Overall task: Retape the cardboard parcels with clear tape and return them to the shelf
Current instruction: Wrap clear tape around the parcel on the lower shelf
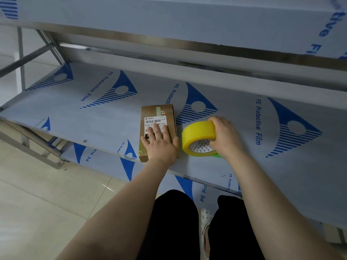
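A small brown cardboard parcel point(157, 114) with a white barcode label lies flat on the middle shelf point(97, 117), near its front edge. My left hand point(161, 142) presses flat on the parcel's near half, fingers straight and spread. Just right of the parcel, a yellowish roll of clear tape point(198, 136) stands tilted on the shelf. My right hand point(224, 137) grips the roll from the right, thumb in its core. A bit of green shows under the roll.
The metal shelf boards are covered in grey film with blue print. An upper shelf point(187, 19) overhangs above and a lower shelf point(105, 160) sits below. Tiled floor point(47, 194) lies at left. My legs and a white shoe point(204, 222) are below.
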